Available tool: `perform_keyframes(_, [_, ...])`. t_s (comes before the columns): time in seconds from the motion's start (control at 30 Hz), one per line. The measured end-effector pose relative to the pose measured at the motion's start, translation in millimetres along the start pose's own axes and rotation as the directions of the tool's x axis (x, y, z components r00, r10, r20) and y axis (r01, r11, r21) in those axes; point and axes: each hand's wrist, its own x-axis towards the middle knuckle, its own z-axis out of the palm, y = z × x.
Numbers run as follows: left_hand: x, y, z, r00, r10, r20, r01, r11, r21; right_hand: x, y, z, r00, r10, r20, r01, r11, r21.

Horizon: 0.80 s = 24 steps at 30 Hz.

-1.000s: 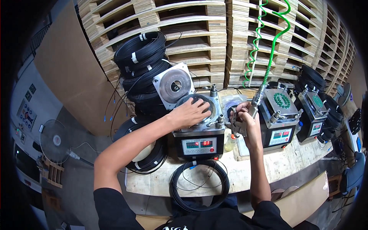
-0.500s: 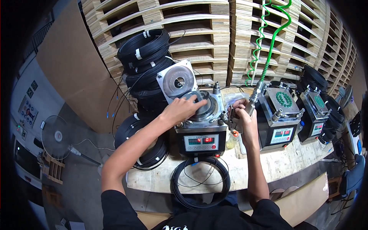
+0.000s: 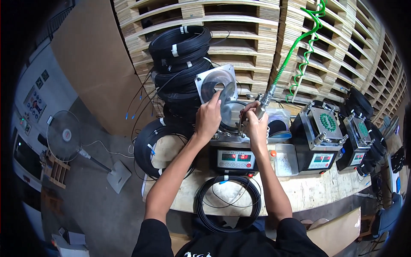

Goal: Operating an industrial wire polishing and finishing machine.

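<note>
My left hand [image 3: 208,119] pinches a thin, dark, see-through disc [image 3: 229,91], tilted up on edge above the round top of a black bench machine [image 3: 215,155] with a lit red display. My right hand [image 3: 255,124] is wrapped round a metal air blow gun [image 3: 267,99] fed by a green coiled hose [image 3: 296,45]. The gun is close to the disc, over the machine's right side; its nozzle is partly hidden by my fingers. Behind my left hand leans a pale square plate [image 3: 200,84] with a round middle, partly covered by the disc.
Black cable coils [image 3: 182,81] are stacked at the back left, and another coil [image 3: 201,210] lies at the front edge. Two similar machines [image 3: 314,141] stand to the right. A clear tray [image 3: 286,160] sits between. Wooden pallets [image 3: 244,25] rise behind; a fan [image 3: 66,135] stands left.
My left hand has lifted the disc off the machine's round top and tilted it up. My right hand has brought the blow gun leftward, over the machine. The whole view has shifted slightly.
</note>
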Motion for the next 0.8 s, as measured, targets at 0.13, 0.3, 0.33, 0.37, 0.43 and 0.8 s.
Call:
perform_keyframes(0.13, [0,-1,2,1.0,-0.008,0.0,0.008,1.0,-0.005,19,3,3,0.988,-0.115,-0.105,0.118,0.993,0.018])
perform_keyframes(0.3, [-2,-2,1,0.999,0.002,-0.047,-0.004,0.999,-0.048,49,5,-12,0.966,-0.191,-0.175,0.178,0.98,-0.088])
perform_keyframes(0.33, [-2,-2,2,0.999,-0.011,-0.045,0.008,0.999,-0.05,50,6,-15,0.965,-0.194,-0.177,0.18,0.979,-0.092])
perform_keyframes(0.37, [-3,-2,2,0.999,-0.026,-0.045,0.024,0.999,-0.049,51,6,-16,0.971,-0.171,-0.166,0.162,0.984,-0.069])
perform_keyframes(0.43, [-3,-2,3,0.999,-0.024,-0.045,0.022,0.998,-0.055,49,8,-21,0.987,-0.109,-0.117,0.104,0.993,-0.049])
perform_keyframes(0.8, [-1,2,0,0.998,-0.052,-0.026,0.05,0.995,-0.081,58,-15,-69,0.988,-0.14,-0.07,0.122,0.969,-0.213])
